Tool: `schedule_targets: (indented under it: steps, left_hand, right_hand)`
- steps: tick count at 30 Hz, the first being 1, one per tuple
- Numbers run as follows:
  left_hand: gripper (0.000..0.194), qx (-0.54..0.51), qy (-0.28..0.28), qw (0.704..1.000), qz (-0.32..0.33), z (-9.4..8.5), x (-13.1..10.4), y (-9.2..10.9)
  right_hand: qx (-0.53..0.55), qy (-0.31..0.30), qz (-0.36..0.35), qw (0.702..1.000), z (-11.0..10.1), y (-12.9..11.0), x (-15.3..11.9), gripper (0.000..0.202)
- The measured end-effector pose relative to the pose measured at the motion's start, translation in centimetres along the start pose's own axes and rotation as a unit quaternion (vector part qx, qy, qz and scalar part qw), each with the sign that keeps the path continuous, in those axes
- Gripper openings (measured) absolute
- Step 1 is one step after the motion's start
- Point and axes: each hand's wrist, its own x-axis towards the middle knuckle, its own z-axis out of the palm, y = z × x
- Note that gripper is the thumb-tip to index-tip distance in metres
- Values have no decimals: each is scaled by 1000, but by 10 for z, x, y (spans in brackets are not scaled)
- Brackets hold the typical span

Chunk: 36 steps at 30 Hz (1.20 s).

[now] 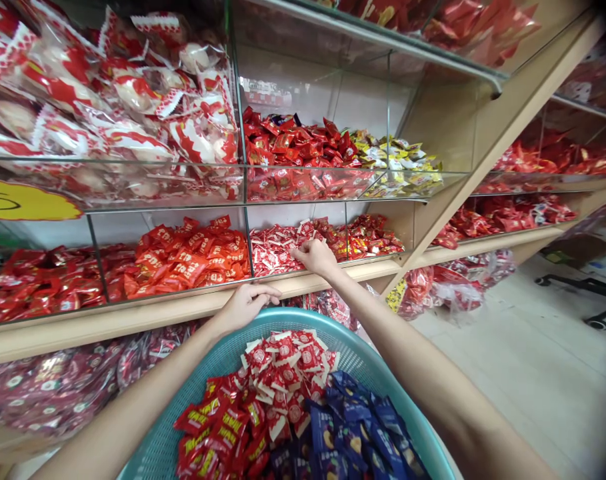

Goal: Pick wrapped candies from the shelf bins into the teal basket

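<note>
A teal basket [263, 323] holds red-and-white packets [285, 370], red packets with yellow lettering [223, 430] and dark blue packets [355, 427]. My left hand [245, 307] rests at the basket's far rim, beside the wooden shelf edge, its fingers bent together; what they grip, if anything, is hidden. Over the lower shelf bin of small red-and-white packets [273, 250] is my right hand [317, 255]. Its thumb and fingers are pinched at a small red-and-white packet [307, 230].
Orange-red packets [193, 257] fill the bin to the left. A glass-fronted upper shelf [307, 183] holds red and yellow packets. Bagged sweets [57, 380] lie under the wooden ledge [107, 327]. A wheeled chair base [583, 300] stands on the floor at right.
</note>
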Motion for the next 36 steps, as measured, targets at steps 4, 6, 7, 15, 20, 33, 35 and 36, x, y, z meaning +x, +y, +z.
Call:
schedule_targets:
  steps: [4,6,7,15,20,33,35,36]
  left_hand:
    - [29,3,-1,1000,2,0,0,0]
    - [29,5,-3,1000,3,0,0,1]
    - [29,5,-3,1000,5,0,0,1]
    - [30,5,-1,1000,-4,0,0,2]
    - [29,3,-3,1000,-7,0,0,4]
    - [29,2,-5,1000,4,1,1,-3]
    - [29,4,-5,1000,4,1,1,-2]
    - [29,7,-5,1000,2,1,1,-2]
  right_hand:
    - [15,-17,13,1000,-4,-3,3,36]
    - [16,-17,11,1000,-3,-5,4,31]
    - [17,-15,5,1000,-2,-5,4,28]
    - [131,57,-100,985,-4,2,-5,18]
    - [254,146,-187,938,-16,12,-40,19]
    - [428,91,-136,889,-5,19,-79,20]
    - [410,101,-148,894,-7,16,-82,18]
    - [408,101,-151,895,-8,15,-84,17]
